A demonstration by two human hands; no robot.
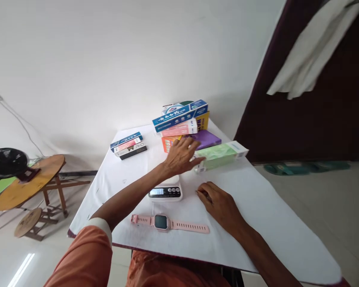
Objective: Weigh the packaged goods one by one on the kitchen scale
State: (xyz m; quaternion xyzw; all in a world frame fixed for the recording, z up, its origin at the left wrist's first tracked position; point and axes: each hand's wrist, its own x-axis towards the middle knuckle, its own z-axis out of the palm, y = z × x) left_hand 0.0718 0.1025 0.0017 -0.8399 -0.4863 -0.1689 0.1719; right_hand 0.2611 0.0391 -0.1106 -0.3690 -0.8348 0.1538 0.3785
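Observation:
My left hand (182, 156) is open above the far side of a white digital scale (166, 193), its thumb close to the near end of a green box (221, 154). Whether the fingers touch anything beneath is unclear. My right hand (217, 201) rests on the white cloth right of the scale, fingers curled in, their contents hidden. A pink smartwatch (160, 222) lies flat with its strap spread out in front of the scale. Behind my left hand, a blue box (181, 115) tops a pile with a pink box (179, 128), an orange box (168, 144) and a purple box (208, 139).
Several slim boxes (128, 145) stand together at the table's back left. Left of the white-covered table (275, 223) are a wooden table (44, 175) holding a black fan (7, 162), and a low stool (28, 222). Green slippers (302, 168) lie on the floor at right.

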